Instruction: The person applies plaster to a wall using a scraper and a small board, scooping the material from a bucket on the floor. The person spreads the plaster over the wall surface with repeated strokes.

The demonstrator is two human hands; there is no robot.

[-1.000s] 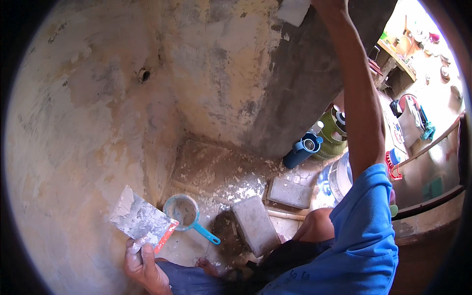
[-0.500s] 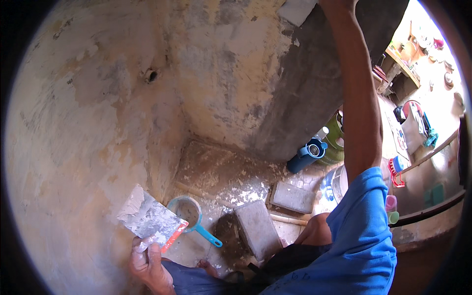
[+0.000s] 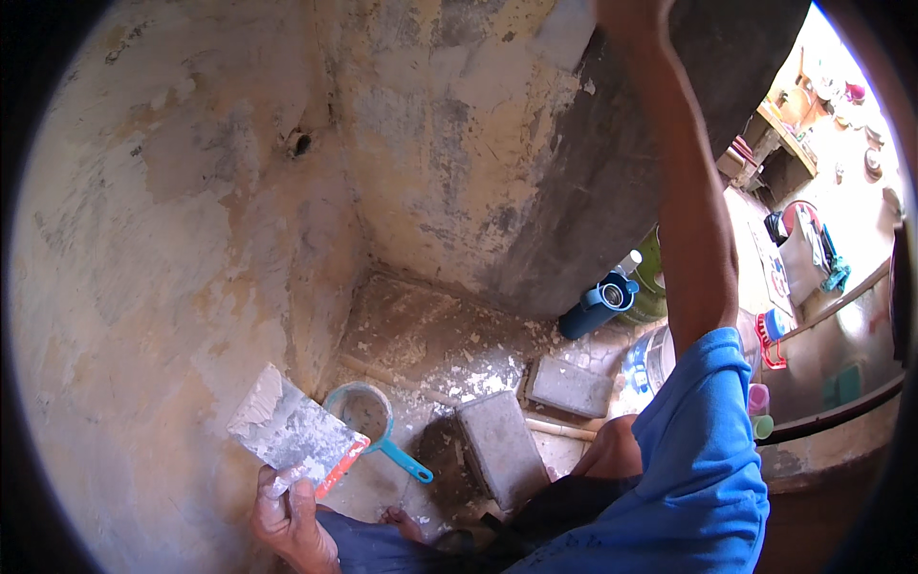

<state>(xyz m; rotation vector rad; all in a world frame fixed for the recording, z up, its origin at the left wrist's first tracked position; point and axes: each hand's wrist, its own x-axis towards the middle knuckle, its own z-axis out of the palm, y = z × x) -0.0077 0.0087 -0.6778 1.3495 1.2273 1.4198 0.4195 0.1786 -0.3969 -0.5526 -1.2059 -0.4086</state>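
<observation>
My left hand [image 3: 296,524] grips a wide flat putty knife [image 3: 298,429] at the lower left, thumb on top. Its broad metal face is smeared with grey-white filler, thickest at the far corner, and an orange strip runs along one edge. Up at the top edge, my right hand [image 3: 635,17] is raised against the back wall [image 3: 449,143], which is patchy cream and grey. That hand is blurred and partly cut off, so its fingers and anything in them are hidden. Below the putty knife's right side, a turquoise dipper [image 3: 407,463] rests on the floor.
Two concrete blocks [image 3: 501,450] [image 3: 571,386] lie on the floor, which is strewn with white flakes. Beyond them stand a blue flask [image 3: 589,312], a green cylinder [image 3: 650,287] and a clear water container [image 3: 643,364]. The left wall [image 3: 172,258] rises close beside my left hand.
My right hand has shifted slightly left along the top edge. The pale flat blade seen beside it earlier no longer shows clearly. My left hand and its putty knife have barely moved.
</observation>
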